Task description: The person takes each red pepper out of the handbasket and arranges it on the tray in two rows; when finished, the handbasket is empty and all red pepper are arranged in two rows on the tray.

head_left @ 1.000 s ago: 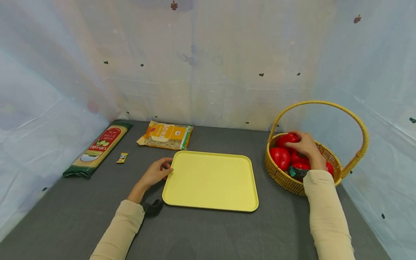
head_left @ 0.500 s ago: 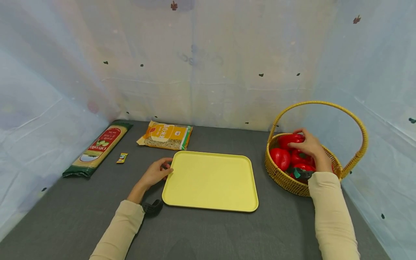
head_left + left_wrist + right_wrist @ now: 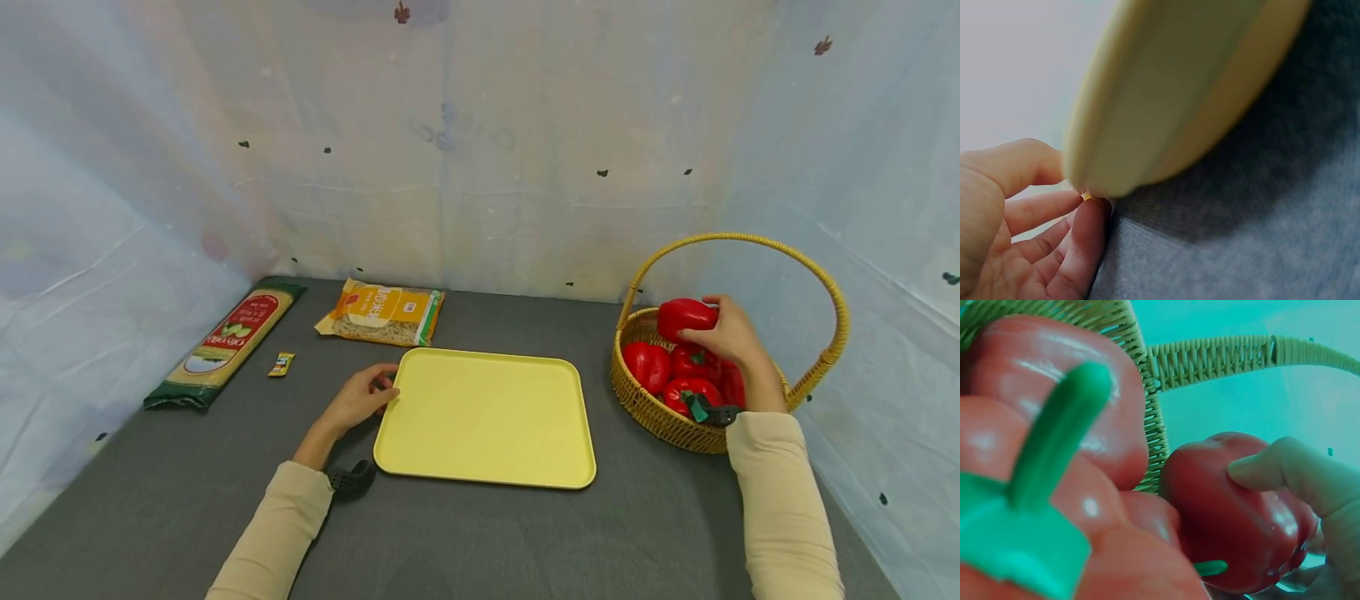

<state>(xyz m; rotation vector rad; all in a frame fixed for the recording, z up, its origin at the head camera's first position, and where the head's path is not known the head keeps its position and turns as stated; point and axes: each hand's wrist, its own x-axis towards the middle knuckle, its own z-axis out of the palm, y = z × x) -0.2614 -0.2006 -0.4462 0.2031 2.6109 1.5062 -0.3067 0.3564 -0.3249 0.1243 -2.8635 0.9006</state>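
My right hand (image 3: pixel 726 332) grips a red bell pepper (image 3: pixel 686 319) and holds it over the back of the wicker basket (image 3: pixel 651 417). In the right wrist view the thumb lies across the held pepper (image 3: pixel 1235 512). Several more red bell peppers (image 3: pixel 647 364) with green stems lie in the basket. On the left, my left hand (image 3: pixel 362 398) pinches the left edge of a yellow tray (image 3: pixel 483 417). The left wrist view has the thumb against the tray rim (image 3: pixel 1110 137), and fingers beneath it; some fingertips are hidden.
A green-ended noodle pack (image 3: pixel 232 342) lies at the far left, beside a small yellow packet (image 3: pixel 282 364). Behind the tray rests an orange-and-clear food bag (image 3: pixel 384 313). The basket's tall handle (image 3: pixel 750 239) arches over its opening. White sheeting surrounds the grey table (image 3: pixel 480 542).
My right hand has lifted the red bell pepper up from the others and moved slightly right, uncovering more peppers in the basket. The left hand and tray have stayed in place.
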